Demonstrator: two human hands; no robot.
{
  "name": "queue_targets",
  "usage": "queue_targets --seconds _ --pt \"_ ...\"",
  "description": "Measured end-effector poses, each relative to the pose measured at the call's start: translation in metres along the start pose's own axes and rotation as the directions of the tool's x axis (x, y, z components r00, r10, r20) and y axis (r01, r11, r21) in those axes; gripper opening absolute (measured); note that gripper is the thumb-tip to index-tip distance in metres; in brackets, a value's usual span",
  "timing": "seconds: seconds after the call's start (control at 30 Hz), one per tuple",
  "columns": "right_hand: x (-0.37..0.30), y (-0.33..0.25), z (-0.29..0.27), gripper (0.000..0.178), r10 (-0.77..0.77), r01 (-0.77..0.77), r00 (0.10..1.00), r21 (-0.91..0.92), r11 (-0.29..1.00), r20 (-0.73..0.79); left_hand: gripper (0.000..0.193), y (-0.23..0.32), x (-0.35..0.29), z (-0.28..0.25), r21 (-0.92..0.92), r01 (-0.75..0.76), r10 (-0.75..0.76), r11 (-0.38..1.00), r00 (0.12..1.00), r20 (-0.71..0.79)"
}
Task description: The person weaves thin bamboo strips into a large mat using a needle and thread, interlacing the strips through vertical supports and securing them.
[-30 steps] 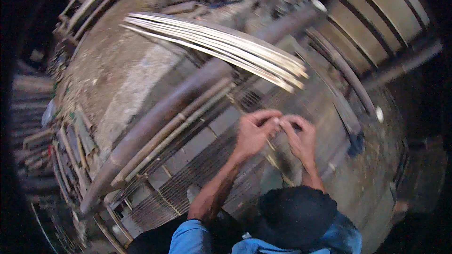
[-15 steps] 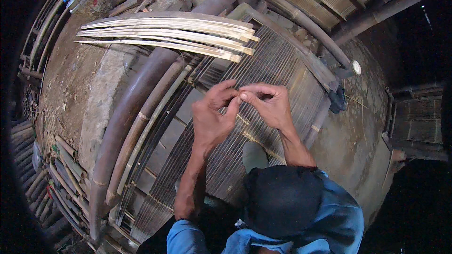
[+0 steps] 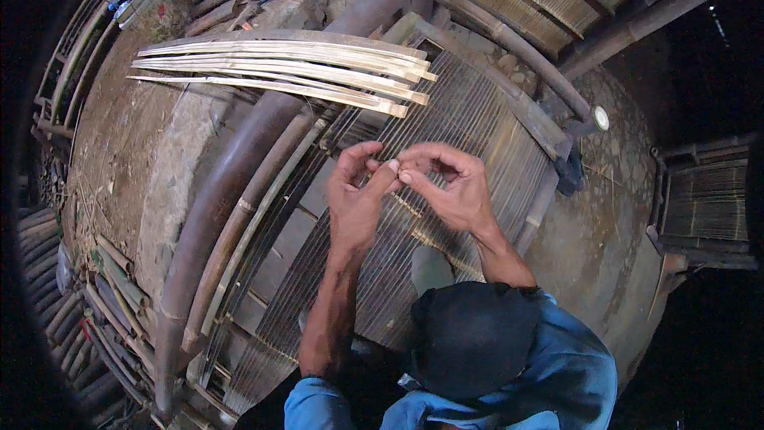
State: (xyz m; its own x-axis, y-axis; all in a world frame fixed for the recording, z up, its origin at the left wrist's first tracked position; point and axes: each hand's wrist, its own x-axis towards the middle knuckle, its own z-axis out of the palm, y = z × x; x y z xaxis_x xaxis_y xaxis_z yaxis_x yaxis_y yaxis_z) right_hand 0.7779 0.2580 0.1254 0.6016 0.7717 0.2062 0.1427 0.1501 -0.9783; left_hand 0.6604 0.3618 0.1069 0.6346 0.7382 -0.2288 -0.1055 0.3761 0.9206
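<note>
My left hand (image 3: 354, 199) and my right hand (image 3: 458, 191) meet fingertip to fingertip over a slatted bamboo platform (image 3: 469, 103). Both are closed in a pinch, thumbs against fingers. Whatever they hold, if anything, is too small to make out. Beyond them lies a fan of pale split bamboo strips (image 3: 270, 70), across the platform's far left part and a thick dark bamboo pole. Their near ends, to the right, reach close to my fingers without touching them.
A thick bamboo pole (image 3: 219, 199) runs along the platform's left side, beside a stone ledge (image 3: 179, 143). Another pole (image 3: 525, 52) slants at the far right. Cut bamboo pieces (image 3: 115, 287) are piled at the lower left. A woven bamboo panel (image 3: 704, 199) stands at the right.
My left hand has turned a little, its thumb now pointing further up toward my right fingertips. Both hands have shifted slightly left and stay together. The bamboo strips lie as before.
</note>
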Motion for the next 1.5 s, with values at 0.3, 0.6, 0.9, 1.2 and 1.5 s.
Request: queue_targets --seconds 0.3,0.6,0.9,1.2,1.5 --pt "0.004 -0.018 -0.007 0.015 -0.13 0.152 0.986 -0.235 0.96 0.107 0.026 0.017 -0.01 -0.009 0.107 0.28 -0.296 0.954 0.938 0.183" --pt "-0.005 -0.05 -0.017 0.006 -0.254 0.266 0.964 -0.304 0.915 0.079 0.048 0.093 -0.061 0.02 0.487 -0.378 0.3 0.788 0.925 0.233" --pt "-0.023 -0.058 -0.028 0.013 -0.367 0.404 0.908 -0.197 0.893 0.2 0.037 0.115 -0.104 0.04 0.461 -0.635 0.475 0.62 0.771 0.424" --pt "-0.019 -0.045 -0.049 0.019 -0.332 0.454 0.886 -0.456 0.765 0.325 0.04 0.067 -0.036 0.045 0.695 -0.661 0.601 0.283 0.687 0.408" --pt "-0.037 0.004 -0.059 0.012 0.098 -0.126 0.985 -0.199 0.972 -0.144 0.026 -0.002 -0.01 0.027 0.329 -0.171 0.041 0.929 0.929 0.367"
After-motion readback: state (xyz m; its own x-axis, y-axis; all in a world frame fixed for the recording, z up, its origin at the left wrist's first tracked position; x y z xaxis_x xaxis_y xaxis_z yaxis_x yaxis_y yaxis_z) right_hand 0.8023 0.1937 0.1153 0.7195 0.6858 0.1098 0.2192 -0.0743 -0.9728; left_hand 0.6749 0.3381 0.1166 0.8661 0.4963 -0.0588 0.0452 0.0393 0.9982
